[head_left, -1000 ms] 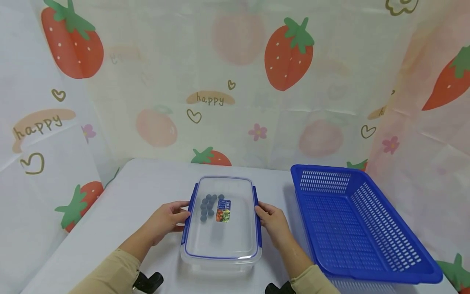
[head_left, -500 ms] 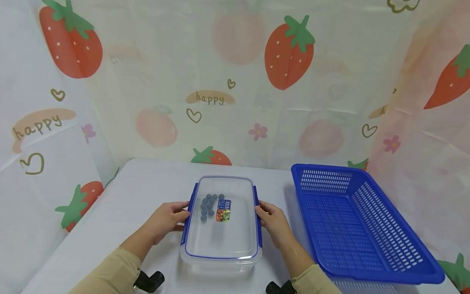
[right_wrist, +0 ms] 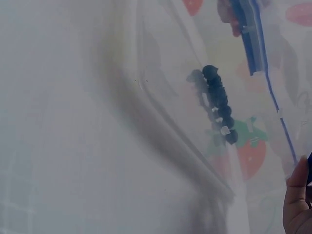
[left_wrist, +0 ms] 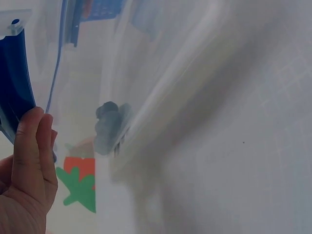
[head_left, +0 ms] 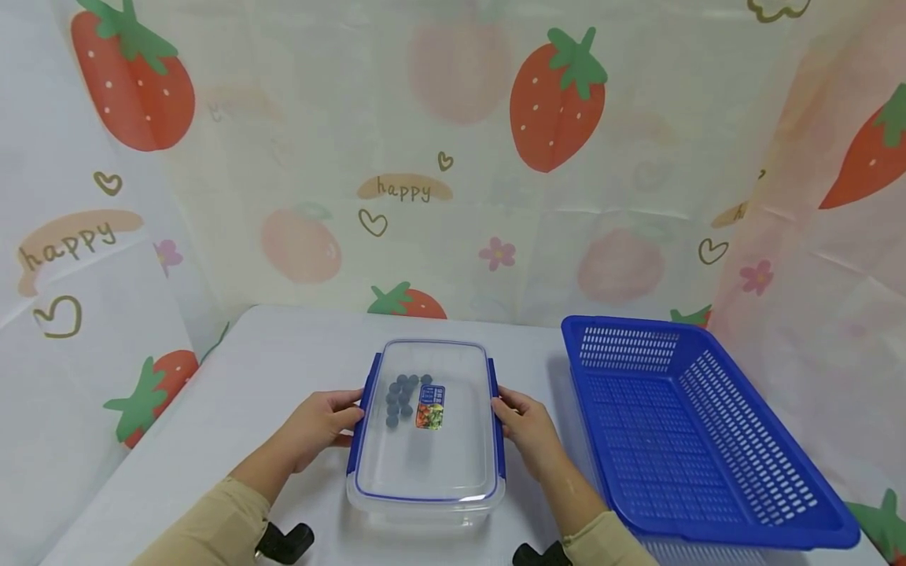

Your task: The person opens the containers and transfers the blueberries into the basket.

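A clear plastic food container [head_left: 460, 468] with a blue-edged lid sits on the table before me. Several blueberries [head_left: 393, 409] show through the lid, clustered toward its far left, beside a small printed label [head_left: 430, 407]. My left hand [head_left: 318, 428] holds the blue side latch [left_wrist: 14, 73] on the left, thumb on top and fingers beneath. On the opposite side, my right hand [head_left: 529, 432] grips the right latch [head_left: 498, 428] in the same way. In the right wrist view, the berries lie in a dark row behind the clear wall, and only part of the hand shows at the edge.
A blue perforated basket [head_left: 640, 424] stands close on the right, its near end reaching toward the front. Black wrist mounts [head_left: 285, 543] hang below both sleeves. Printed strawberry curtains [head_left: 453, 259] enclose the white table [head_left: 311, 338] at the back and sides.
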`<state>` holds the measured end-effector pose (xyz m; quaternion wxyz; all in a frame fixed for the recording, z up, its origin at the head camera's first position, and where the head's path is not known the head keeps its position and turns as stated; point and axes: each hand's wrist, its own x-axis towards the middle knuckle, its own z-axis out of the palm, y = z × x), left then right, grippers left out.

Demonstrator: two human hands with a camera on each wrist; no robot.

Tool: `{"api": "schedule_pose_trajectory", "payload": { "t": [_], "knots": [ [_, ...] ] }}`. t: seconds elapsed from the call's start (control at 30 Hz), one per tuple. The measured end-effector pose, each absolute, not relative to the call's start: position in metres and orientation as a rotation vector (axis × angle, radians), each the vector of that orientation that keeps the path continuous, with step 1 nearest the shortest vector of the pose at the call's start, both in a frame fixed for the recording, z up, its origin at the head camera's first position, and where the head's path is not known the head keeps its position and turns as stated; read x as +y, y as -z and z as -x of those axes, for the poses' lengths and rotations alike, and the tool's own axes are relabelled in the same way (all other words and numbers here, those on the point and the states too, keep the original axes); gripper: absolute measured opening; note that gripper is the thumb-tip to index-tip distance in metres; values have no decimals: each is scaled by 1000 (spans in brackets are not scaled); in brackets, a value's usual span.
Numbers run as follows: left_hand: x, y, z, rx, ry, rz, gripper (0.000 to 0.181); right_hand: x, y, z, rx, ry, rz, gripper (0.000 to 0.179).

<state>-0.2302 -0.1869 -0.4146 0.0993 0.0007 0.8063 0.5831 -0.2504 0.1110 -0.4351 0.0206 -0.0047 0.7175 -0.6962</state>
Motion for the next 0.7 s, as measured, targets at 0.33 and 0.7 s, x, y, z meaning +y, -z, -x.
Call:
{"api": "schedule_pose_trajectory", "payload": {
  "t": [0.33, 0.7],
  "knots": [
    [-188, 418, 232, 2399, -1717, -35, 46, 112, 437, 251, 2244, 2132, 31, 40],
    [-192, 423, 232, 2327, -1804, -50, 40, 112, 435, 249, 2249, 2119, 28, 42]
  ]
}}
